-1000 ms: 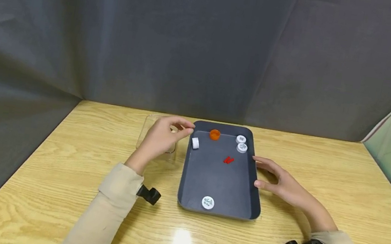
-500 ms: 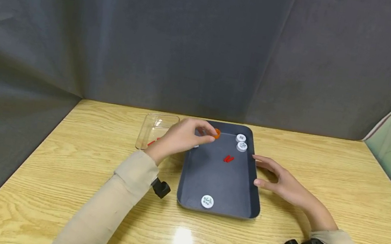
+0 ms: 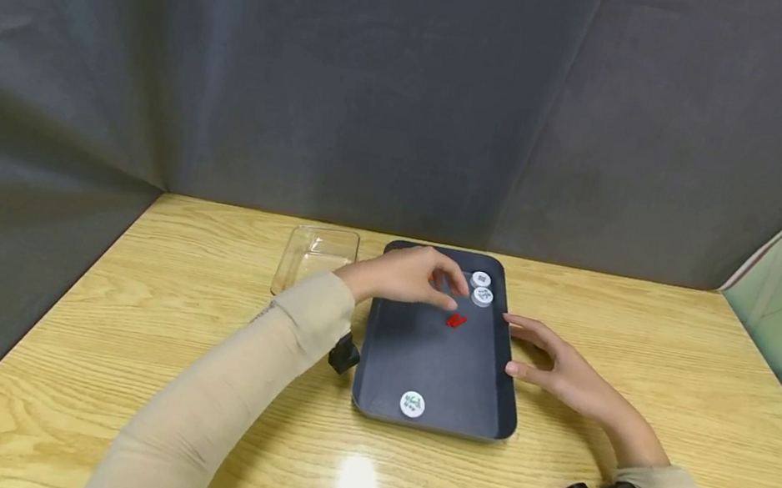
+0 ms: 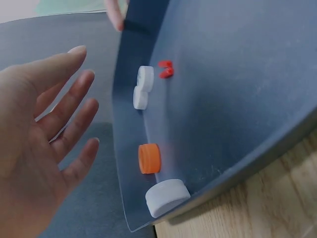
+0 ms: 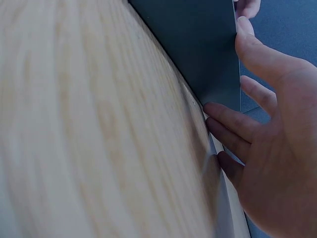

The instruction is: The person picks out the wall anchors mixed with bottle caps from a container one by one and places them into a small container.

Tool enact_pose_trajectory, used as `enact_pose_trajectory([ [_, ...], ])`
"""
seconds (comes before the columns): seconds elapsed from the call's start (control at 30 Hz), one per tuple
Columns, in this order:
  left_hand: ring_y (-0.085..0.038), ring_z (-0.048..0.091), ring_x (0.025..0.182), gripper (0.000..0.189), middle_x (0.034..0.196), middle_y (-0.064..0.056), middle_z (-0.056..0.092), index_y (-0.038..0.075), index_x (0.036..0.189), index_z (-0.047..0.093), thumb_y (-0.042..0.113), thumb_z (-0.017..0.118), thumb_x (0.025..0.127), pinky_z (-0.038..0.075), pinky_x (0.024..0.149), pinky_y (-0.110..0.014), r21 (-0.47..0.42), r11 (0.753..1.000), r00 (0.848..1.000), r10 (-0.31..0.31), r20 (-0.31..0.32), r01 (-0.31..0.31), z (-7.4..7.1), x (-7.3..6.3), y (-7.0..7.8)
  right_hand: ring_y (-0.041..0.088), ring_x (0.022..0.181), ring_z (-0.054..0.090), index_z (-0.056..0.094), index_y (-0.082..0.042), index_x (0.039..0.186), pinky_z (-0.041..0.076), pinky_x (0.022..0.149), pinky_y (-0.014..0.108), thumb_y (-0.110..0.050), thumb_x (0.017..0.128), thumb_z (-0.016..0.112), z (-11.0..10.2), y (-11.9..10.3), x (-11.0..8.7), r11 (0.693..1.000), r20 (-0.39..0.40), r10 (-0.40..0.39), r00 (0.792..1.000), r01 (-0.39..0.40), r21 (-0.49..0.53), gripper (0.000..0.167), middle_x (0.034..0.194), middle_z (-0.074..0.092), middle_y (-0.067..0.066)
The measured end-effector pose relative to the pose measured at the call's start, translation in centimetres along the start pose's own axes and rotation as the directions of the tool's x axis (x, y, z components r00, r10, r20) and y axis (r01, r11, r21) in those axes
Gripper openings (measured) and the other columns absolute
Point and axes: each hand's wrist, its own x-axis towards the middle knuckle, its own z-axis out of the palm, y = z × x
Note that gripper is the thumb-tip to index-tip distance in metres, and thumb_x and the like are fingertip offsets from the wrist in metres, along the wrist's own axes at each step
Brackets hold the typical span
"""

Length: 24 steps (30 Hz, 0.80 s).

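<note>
My left hand (image 3: 416,276) hovers over the far part of a dark grey tray (image 3: 439,378). Its fingers are loosely bent with nothing between them, as the left wrist view also shows. Just past its fingertips lie small red pieces (image 3: 455,320) on the tray floor. Two white caps (image 3: 481,289) sit by the far right wall. An orange ring-like cap (image 4: 149,158) and another white cap (image 4: 167,197) show in the left wrist view; the hand mostly covers them in the head view. My right hand (image 3: 562,371) rests against the tray's right side, fingers extended.
A clear plastic box (image 3: 317,254) stands left of the tray, partly covered by the left sleeve. One white cap with green marks (image 3: 412,404) lies near the tray's front wall. A dark curtain (image 3: 383,91) hangs behind the wooden table (image 3: 208,250).
My left hand has moved right, from beside the clear box across the tray to near the red pieces. The right hand has stayed at the tray's side.
</note>
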Motion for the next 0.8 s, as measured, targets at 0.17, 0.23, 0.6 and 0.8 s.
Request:
enact_pose_trajectory([
  [0.17, -0.017, 0.059, 0.105, 0.035, 0.123, -0.005, 0.065, 0.008, 0.124, 0.068, 0.015, 0.075, 0.090, 0.048, 0.085, -0.024, 0.014, 1.000, 0.997, -0.008, 0.075, 0.007, 0.3, 1.6, 0.0, 0.041, 0.137, 0.038, 0.034, -0.006, 0.153, 0.031, 0.108, 0.058, -0.022, 0.096, 0.068, -0.3, -0.1, -0.1, 1.000, -0.004, 0.004, 1.000, -0.004, -0.021, 0.068, 0.150, 0.041, 0.022],
  [0.23, -0.019, 0.058, 0.106, 0.037, 0.124, -0.005, 0.065, 0.007, 0.124, 0.068, 0.013, 0.076, 0.089, 0.048, 0.084, -0.024, 0.014, 1.000, 0.996, -0.020, 0.088, 0.019, 0.4, 2.2, 0.0, 0.040, 0.138, 0.038, 0.034, -0.007, 0.153, 0.030, 0.108, 0.057, -0.022, 0.096, 0.068, -0.4, -0.2, -0.2, 1.000, -0.004, 0.009, 1.000, -0.009, -0.029, 0.068, 0.150, 0.042, 0.021],
  [0.6, -0.015, 0.059, 0.108, 0.037, 0.117, -0.004, 0.066, 0.008, 0.120, 0.069, 0.013, 0.080, 0.085, 0.046, 0.087, -0.020, 0.040, 0.996, 0.983, -0.088, 0.161, 0.083, 1.7, 4.0, -0.4, 0.040, 0.136, 0.041, 0.036, -0.008, 0.152, 0.035, 0.109, 0.034, -0.021, 0.095, 0.068, -0.3, -0.3, -0.2, 0.999, -0.012, -0.017, 1.000, 0.017, -0.037, 0.067, 0.148, 0.044, 0.021],
  [0.8, -0.015, 0.057, 0.107, 0.037, 0.115, -0.003, 0.064, 0.009, 0.118, 0.069, 0.011, 0.081, 0.083, 0.045, 0.087, -0.019, 0.027, 0.992, 0.973, -0.130, 0.192, 0.127, 2.3, 4.2, -1.0, 0.039, 0.136, 0.041, 0.036, -0.008, 0.152, 0.035, 0.111, 0.039, -0.021, 0.095, 0.069, -0.2, -0.4, -0.1, 0.999, -0.016, -0.020, 1.000, 0.019, -0.029, 0.067, 0.148, 0.045, 0.020],
])
